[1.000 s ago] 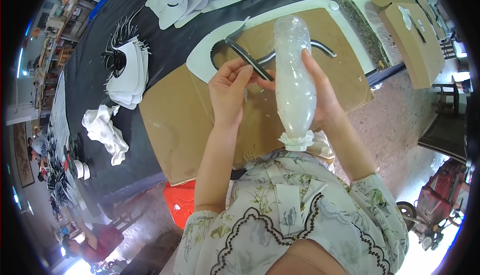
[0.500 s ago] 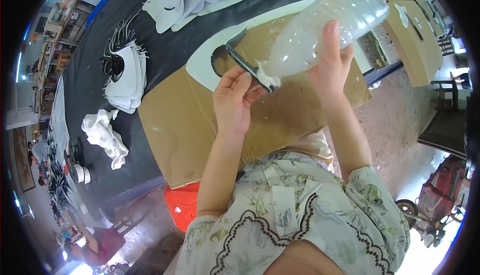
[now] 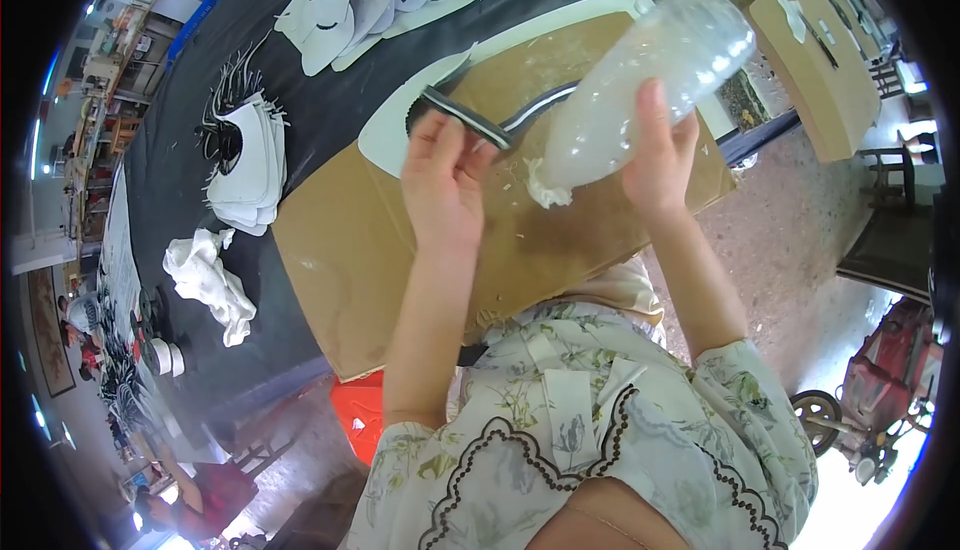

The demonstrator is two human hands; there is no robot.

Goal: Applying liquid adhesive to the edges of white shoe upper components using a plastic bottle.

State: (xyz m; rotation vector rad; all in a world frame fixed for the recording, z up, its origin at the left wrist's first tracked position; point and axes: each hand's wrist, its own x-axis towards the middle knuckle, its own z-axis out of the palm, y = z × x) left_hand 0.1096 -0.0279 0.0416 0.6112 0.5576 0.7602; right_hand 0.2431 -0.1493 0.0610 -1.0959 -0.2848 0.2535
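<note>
My right hand (image 3: 660,155) grips a cloudy, see-through plastic bottle (image 3: 645,75), tilted with its neck toward the lower left. White residue cakes the bottle's tip (image 3: 548,190), which is apart from the strip. Pinched in my left hand (image 3: 445,175) is a dark strip with a pale stripe (image 3: 468,122); its far end curves off behind the bottle. Beneath both hands lies brown cardboard (image 3: 340,250). A white curved piece (image 3: 380,145) with a dark notched edge rests on it, partly hidden by my left hand and the strip.
Left of the cardboard, stacked white pieces with dark strings (image 3: 245,175) and a crumpled white cloth (image 3: 212,280) lie on the black table cover (image 3: 170,180). More white pieces (image 3: 345,10) are heaped at the back. A red container (image 3: 358,415) stands below the table edge.
The bottle's tip has come away from the strip and dropped slightly. My left hand has shifted left with the strip, and more of its length now shows.
</note>
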